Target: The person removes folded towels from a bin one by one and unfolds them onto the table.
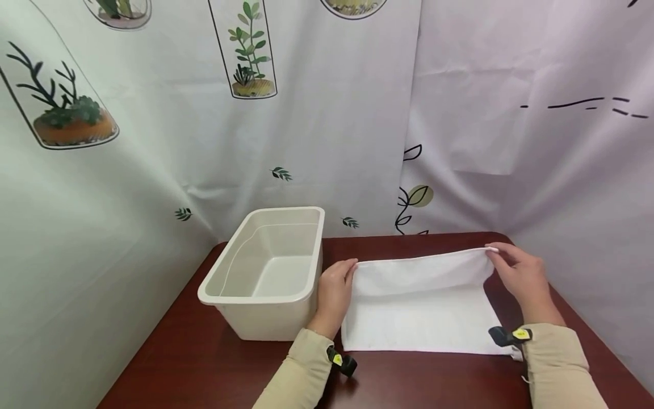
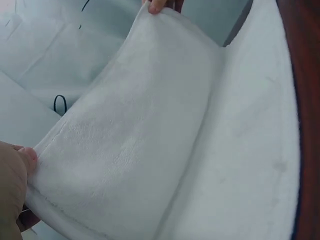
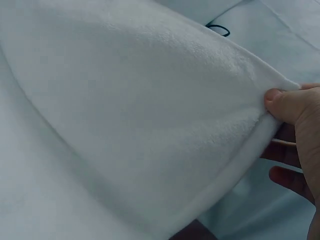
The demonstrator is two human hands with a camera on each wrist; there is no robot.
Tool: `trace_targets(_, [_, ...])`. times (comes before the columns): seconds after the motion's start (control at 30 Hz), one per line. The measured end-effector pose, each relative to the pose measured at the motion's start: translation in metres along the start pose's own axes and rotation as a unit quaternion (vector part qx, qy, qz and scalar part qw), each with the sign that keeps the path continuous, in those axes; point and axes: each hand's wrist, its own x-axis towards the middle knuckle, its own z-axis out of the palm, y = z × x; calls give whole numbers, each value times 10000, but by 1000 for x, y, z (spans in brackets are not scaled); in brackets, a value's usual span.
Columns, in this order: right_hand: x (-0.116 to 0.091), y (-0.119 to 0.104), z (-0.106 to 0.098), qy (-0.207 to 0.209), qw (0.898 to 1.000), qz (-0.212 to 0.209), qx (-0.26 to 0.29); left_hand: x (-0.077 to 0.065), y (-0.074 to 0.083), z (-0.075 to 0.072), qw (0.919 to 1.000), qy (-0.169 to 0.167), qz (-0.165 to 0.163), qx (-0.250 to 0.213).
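A white towel lies on the table with its far edge raised between both hands. My left hand pinches the far left corner, close beside the bin's right wall. At the far right corner, my right hand pinches the cloth between thumb and fingers. The right wrist view shows the thumb pressed on the corner of the towel, the lower fingers spread behind it. In the left wrist view the lifted part of the towel slopes up from a crease, and its near part lies flat.
A cream plastic bin with nothing in it stands on the left of the dark red table. White curtains printed with plants hang behind and at both sides. A small white tag shows at the towel's near right corner.
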Motion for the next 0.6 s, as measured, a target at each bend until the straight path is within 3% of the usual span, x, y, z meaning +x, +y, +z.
trace_targets(0.1, [2, -3, 3, 357, 9993, -72, 35, 4, 0, 2, 9995, 219, 203, 81])
trace_targets(0.23, [6, -7, 10, 551, 9984, 77, -16, 7, -1, 0, 9991, 60, 163, 392])
trace_targets(0.4, [11, -14, 14, 639, 9971, 420, -17, 16, 5, -3, 9970, -251, -186, 702])
trace_targets(0.6, [18, -20, 18, 705, 9929, 951, 146, 29, 15, 0, 9946, -320, -673, 724])
